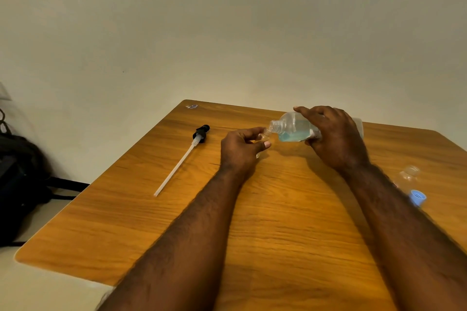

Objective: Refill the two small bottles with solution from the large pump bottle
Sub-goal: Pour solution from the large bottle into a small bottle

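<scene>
My right hand (333, 139) grips the large clear bottle (290, 129), tipped on its side with its open threaded neck pointing left; blue solution pools along its lower side. My left hand (240, 149) holds a small clear bottle (264, 137), mostly hidden by the fingers, with its mouth right at the large bottle's neck. A second small clear bottle (408, 175) stands uncapped at the right, partly behind my right forearm. A blue cap (418, 197) lies just in front of it. The black pump head with its long white tube (182, 159) lies on the table to the left.
The wooden table (278, 222) has rounded corners and stands against a plain wall. A dark bag (20, 179) sits on the floor at the left. A small scrap (192, 106) lies near the table's far left corner.
</scene>
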